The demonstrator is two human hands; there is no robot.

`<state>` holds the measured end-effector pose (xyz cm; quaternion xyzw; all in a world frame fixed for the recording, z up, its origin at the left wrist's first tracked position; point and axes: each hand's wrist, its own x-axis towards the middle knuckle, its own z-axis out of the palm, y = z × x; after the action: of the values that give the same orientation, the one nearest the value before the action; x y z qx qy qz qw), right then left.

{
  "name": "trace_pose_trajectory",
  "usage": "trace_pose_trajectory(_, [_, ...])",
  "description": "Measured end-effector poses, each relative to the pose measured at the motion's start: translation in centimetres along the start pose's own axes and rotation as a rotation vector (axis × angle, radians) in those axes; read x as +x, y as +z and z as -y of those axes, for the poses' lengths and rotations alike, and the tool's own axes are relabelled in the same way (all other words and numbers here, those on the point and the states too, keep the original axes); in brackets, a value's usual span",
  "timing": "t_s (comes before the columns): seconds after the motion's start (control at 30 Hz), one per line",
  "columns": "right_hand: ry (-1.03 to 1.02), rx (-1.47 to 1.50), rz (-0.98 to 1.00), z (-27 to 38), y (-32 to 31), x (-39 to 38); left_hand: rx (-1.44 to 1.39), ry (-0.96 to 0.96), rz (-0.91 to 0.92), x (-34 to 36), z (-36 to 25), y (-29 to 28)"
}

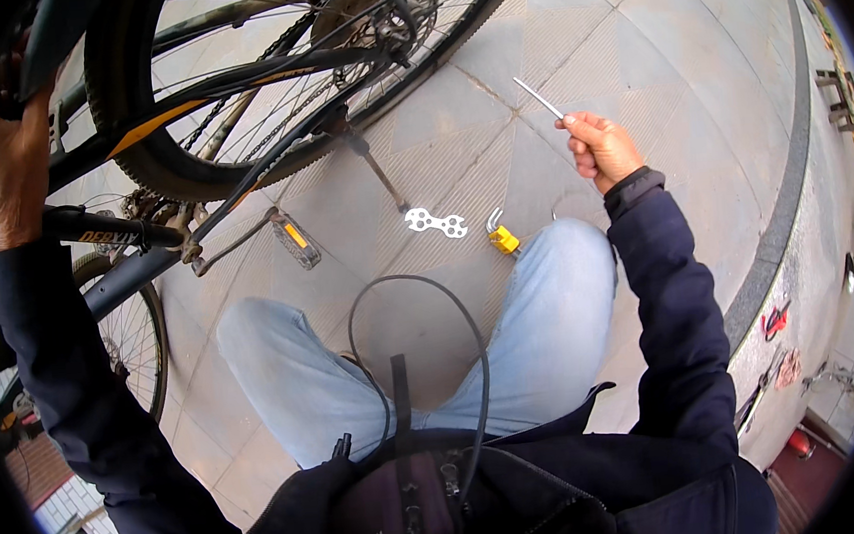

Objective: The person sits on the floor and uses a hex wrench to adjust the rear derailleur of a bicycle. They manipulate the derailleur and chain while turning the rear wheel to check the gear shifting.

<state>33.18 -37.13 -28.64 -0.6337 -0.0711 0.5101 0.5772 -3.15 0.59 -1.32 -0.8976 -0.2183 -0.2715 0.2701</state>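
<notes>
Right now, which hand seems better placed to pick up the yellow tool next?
Probably the right hand: it is much nearer the yellow tool, though it holds a thin silver rod. The left hand is across at the bicycle.

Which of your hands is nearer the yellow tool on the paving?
Right. The right hand, holding a thin metal rod, is beyond the yellow tool and to its right; the left hand is far to its left, at the bicycle.
</notes>
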Motion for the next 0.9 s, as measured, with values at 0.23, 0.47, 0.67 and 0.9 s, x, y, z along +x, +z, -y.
trace_pose_trajectory(0.23, [0.039, 0.210, 0.262, 1.0, 1.5, -1.2, -0.125, -0.244, 0.035, -0.8, -2.2, 0.5])
trace_pose_trajectory(0.47, [0.016, 0.359, 0.400, 3.5, 5.1, -1.0, -0.142, -0.328, 0.017, 0.1, -3.9, -2.4])
trace_pose_trajectory(0.67, [0.015, 0.357, 0.405, 4.2, 6.0, -0.7, -0.170, -0.343, -0.039, -0.2, -4.8, -1.1])
trace_pose_trajectory(0.9, [0.053, 0.353, 0.419, 3.5, 8.3, 0.0, -0.151, -0.406, -0.002, 0.1, -5.0, -1.6])
